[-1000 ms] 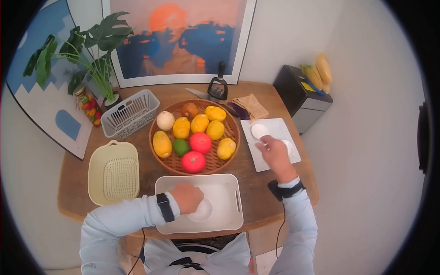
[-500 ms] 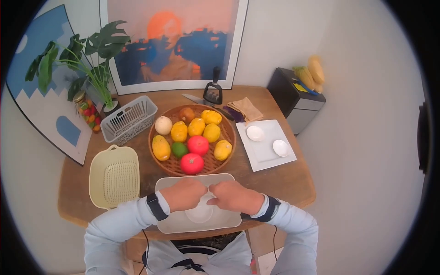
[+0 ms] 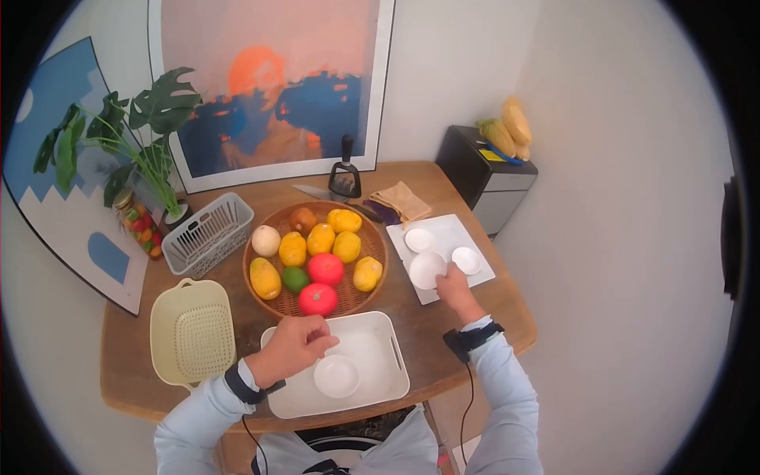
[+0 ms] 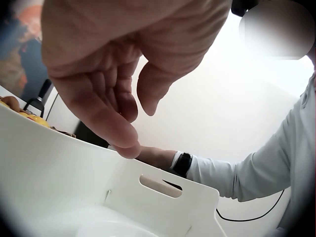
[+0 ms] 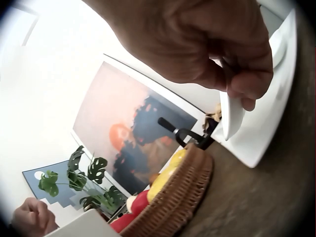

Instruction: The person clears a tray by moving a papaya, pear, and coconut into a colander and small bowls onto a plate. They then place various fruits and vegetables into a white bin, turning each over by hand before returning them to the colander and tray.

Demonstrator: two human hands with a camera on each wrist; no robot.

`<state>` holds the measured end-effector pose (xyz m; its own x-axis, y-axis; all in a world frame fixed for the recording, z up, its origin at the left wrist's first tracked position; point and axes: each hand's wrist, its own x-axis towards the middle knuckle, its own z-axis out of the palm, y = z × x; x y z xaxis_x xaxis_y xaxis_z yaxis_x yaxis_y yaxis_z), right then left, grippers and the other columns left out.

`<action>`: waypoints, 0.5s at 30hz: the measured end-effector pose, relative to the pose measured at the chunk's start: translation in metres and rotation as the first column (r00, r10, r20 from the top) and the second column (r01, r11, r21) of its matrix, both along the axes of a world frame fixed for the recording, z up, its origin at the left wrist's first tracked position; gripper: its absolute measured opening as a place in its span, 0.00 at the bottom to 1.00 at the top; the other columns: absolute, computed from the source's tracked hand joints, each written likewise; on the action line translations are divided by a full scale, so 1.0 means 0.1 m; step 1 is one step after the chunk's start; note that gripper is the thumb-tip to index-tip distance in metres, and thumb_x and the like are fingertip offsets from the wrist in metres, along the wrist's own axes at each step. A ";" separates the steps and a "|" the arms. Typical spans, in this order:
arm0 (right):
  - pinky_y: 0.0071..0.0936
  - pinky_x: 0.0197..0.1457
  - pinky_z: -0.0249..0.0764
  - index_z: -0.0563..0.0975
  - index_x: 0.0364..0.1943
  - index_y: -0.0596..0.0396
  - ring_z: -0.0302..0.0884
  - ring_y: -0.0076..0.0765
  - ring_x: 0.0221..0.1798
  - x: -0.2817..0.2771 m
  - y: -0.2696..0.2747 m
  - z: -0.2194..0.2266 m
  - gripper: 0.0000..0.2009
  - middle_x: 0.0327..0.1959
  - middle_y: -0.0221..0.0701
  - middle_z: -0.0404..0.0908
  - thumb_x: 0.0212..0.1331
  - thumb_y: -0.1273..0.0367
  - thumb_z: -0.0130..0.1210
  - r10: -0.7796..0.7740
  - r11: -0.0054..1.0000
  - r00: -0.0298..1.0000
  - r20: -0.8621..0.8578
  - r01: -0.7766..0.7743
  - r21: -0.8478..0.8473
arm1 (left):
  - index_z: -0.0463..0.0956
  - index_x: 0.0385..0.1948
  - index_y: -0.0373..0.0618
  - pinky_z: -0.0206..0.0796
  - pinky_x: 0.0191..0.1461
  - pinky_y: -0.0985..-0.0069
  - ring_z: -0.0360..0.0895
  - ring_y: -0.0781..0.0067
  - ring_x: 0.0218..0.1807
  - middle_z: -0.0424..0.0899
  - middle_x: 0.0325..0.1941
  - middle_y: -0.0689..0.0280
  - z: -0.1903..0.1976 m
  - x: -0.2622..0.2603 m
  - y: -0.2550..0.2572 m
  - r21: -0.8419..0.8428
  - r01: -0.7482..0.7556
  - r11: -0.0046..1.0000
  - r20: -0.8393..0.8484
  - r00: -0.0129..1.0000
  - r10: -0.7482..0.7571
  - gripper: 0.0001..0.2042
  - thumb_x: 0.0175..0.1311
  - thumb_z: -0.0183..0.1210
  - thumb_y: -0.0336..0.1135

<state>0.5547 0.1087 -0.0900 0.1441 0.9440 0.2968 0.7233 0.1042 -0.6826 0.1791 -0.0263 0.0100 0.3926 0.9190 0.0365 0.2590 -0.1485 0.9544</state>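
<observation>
My right hand pinches the rim of a small white dish over a white square plate. In the right wrist view the held dish is tilted nearly on edge, thumb and fingers at its rim. Two more small white dishes, one behind and one to the right, rest on the plate. My left hand hovers over a white tray, fingers loosely bent and holding nothing. Inside the tray stands another small white dish.
A round wicker basket of fruit and vegetables sits mid-table. To its left are a cream basket and a grey basket. A knife, a black-handled grater and a tan cloth lie behind.
Half a second ago both hands met above the tray. Since then my right hand has gone out to the square plate with a dish, and my left hand has drawn back leftward.
</observation>
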 end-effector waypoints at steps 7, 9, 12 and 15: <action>0.34 0.22 0.74 0.74 0.36 0.69 0.79 0.38 0.19 0.26 0.00 0.04 0.14 0.21 0.40 0.81 0.59 0.67 0.60 -0.215 0.913 0.939 -0.268 0.096 -0.396 | 0.79 0.28 0.37 0.65 0.27 0.73 0.73 0.73 0.21 0.78 0.19 0.61 -0.11 0.02 0.00 0.042 0.035 0.998 -0.103 0.994 -0.031 0.08 0.60 0.65 0.32; 0.38 0.30 0.77 0.76 0.36 0.69 0.81 0.45 0.25 0.33 0.00 -0.03 0.16 0.24 0.44 0.82 0.58 0.65 0.62 -0.212 0.932 0.970 -0.122 0.162 -0.325 | 0.79 0.28 0.37 0.65 0.27 0.72 0.73 0.73 0.21 0.78 0.19 0.61 -0.10 0.02 0.01 0.047 0.045 0.998 -0.139 0.990 -0.038 0.08 0.60 0.65 0.32; 0.44 0.42 0.78 0.78 0.35 0.67 0.83 0.58 0.37 0.49 0.06 -0.19 0.16 0.31 0.49 0.84 0.55 0.64 0.64 -0.238 0.962 0.960 0.145 0.253 -0.098 | 0.79 0.28 0.37 0.65 0.28 0.72 0.73 0.72 0.21 0.78 0.20 0.60 -0.08 0.03 0.02 0.047 0.068 0.997 -0.171 0.983 -0.059 0.08 0.60 0.65 0.33; 0.46 0.45 0.77 0.81 0.34 0.62 0.82 0.60 0.40 0.56 0.08 -0.15 0.13 0.33 0.50 0.84 0.54 0.64 0.65 -0.244 0.968 0.952 0.184 0.251 -0.017 | 0.79 0.27 0.37 0.66 0.28 0.71 0.74 0.70 0.22 0.79 0.20 0.59 -0.12 0.03 0.04 0.056 0.092 0.994 -0.194 0.978 -0.079 0.09 0.60 0.65 0.34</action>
<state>0.6109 0.1169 -0.1055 0.3225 0.8971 0.3020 0.8336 -0.1180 -0.5396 0.1820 -0.0223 -0.0017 0.4748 0.8800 0.0112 0.4193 -0.2374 0.8763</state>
